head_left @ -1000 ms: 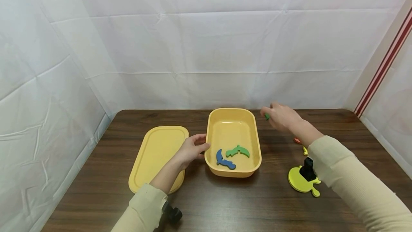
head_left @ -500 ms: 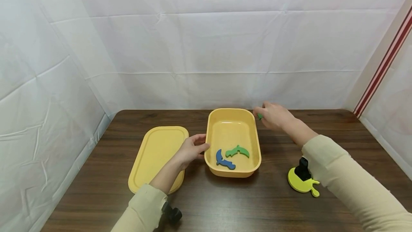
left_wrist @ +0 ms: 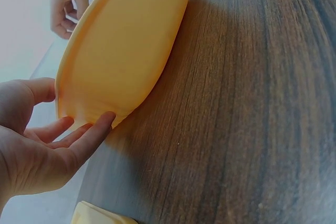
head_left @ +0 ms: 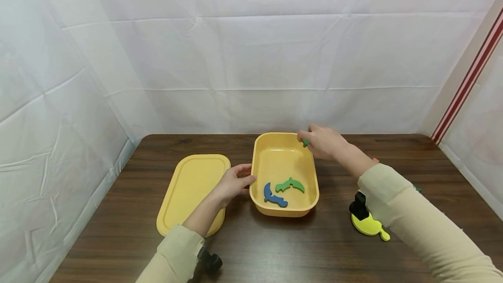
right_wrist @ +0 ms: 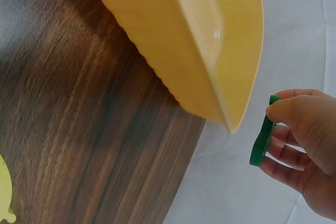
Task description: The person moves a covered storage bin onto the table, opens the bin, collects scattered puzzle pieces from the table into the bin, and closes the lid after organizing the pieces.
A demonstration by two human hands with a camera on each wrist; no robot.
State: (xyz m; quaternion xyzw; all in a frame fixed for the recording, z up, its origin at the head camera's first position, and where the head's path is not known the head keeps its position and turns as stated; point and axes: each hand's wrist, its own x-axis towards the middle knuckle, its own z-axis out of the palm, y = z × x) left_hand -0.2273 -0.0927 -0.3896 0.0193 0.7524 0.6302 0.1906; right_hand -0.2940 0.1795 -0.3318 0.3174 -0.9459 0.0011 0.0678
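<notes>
A yellow plastic tub [head_left: 280, 158] stands on the table. Inside, toward its near end, lie a green curved flat piece [head_left: 291, 184] and a blue curved piece [head_left: 275, 198]. My left hand [head_left: 232, 181] touches the tub's left side, thumb by the rim and fingers extended against the outer wall in the left wrist view. My right hand [head_left: 324, 142] is over the tub's far right corner. Between its thumb and fingers it pinches a small dark green piece [right_wrist: 262, 137], whose exact shape is partly covered.
Left of the tub lies a flat yellow lid [head_left: 192, 187]. A lime-yellow rounded piece [head_left: 369, 225] rests on the right, partly under the wrist camera [head_left: 359, 206]. Bits of a red-orange piece [head_left: 375, 160] and another green piece [head_left: 417, 188] show beside the right sleeve.
My right hand has moved left with the dark green piece, from right of the tub to over its far right corner. The left hand and tub look unmoved.
</notes>
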